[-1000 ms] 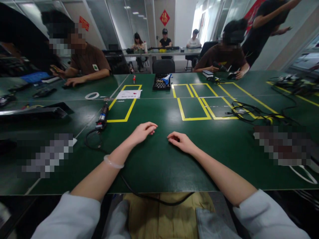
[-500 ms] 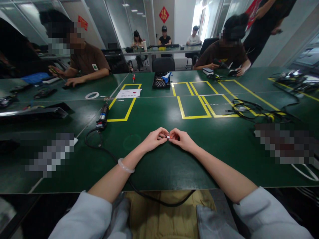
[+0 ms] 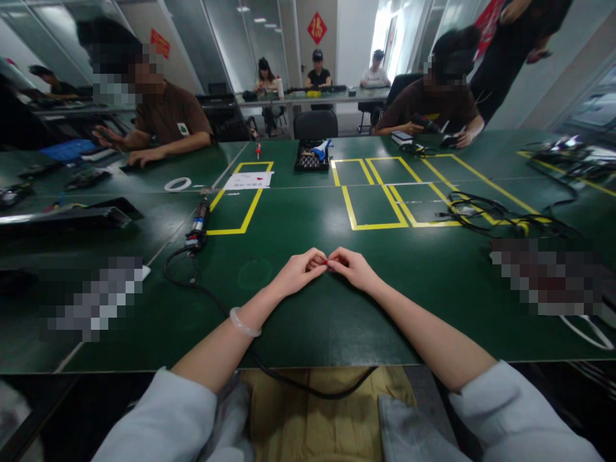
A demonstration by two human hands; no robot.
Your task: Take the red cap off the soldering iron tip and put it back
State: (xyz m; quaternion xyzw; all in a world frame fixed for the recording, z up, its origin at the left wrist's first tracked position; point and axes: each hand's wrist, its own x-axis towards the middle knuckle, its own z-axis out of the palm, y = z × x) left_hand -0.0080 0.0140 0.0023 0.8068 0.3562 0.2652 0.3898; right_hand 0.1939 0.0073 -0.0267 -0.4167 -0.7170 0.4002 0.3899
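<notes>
My left hand (image 3: 299, 272) and my right hand (image 3: 353, 267) meet fingertip to fingertip over the green table (image 3: 308, 301), close to its near edge. Both are pinched shut on a tiny part (image 3: 327, 263) with a red spot; it is too small to name. A pale bangle (image 3: 243, 323) circles my left wrist. A faint ring mark (image 3: 254, 274) shows on the table just left of my left hand.
An electric screwdriver (image 3: 197, 224) with a black cable (image 3: 202, 292) lies to the left. Yellow tape boxes (image 3: 373, 205) mark the table's middle, with a black parts tray (image 3: 311, 157) and a paper (image 3: 249, 181) behind. Tangled cables (image 3: 481, 215) lie right. Other people sit across the table.
A second ago my hands rested apart on the table with fingers loose. They have come together and pinched a tiny part between the fingertips.
</notes>
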